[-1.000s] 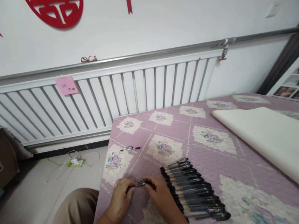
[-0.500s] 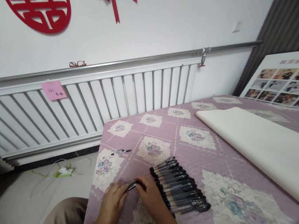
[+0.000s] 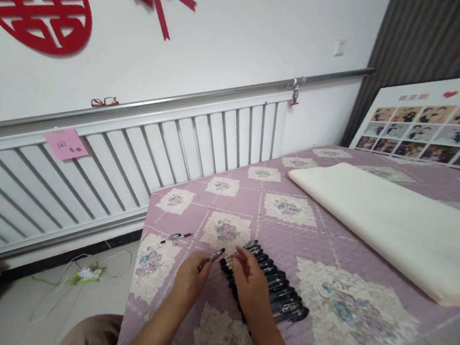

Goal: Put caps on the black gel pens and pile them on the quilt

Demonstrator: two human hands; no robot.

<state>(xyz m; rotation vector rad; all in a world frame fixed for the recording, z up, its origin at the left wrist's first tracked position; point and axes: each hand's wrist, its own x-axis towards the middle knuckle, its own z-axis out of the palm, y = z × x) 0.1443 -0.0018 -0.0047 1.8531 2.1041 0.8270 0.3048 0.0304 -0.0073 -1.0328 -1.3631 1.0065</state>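
A dark pen (image 3: 217, 255) sticks up out of the closed fingers of my left hand (image 3: 192, 274), with part of it hidden in the grip. My right hand (image 3: 249, 280) is at the far end of a row of black-capped clear pens (image 3: 280, 286). Its thumb and forefinger curl round an end pen (image 3: 230, 259) there, and the palm and wrist cover part of the row. Beyond my left hand, a separate slim pen (image 3: 175, 237) lies by itself on the purple floral tablecloth (image 3: 192, 223).
A folded cream sheet (image 3: 387, 225) lies on the right side of the table. Behind the table runs a white radiator (image 3: 216, 144) with glasses (image 3: 105, 102) on its pipe. A photo board (image 3: 429, 126) leans at the back right. A power strip (image 3: 88, 274) lies on the floor.
My hands were together on one pen and have come apart. The right moved up to the end of the row; the left rose slightly with a pen. The view shifted right.
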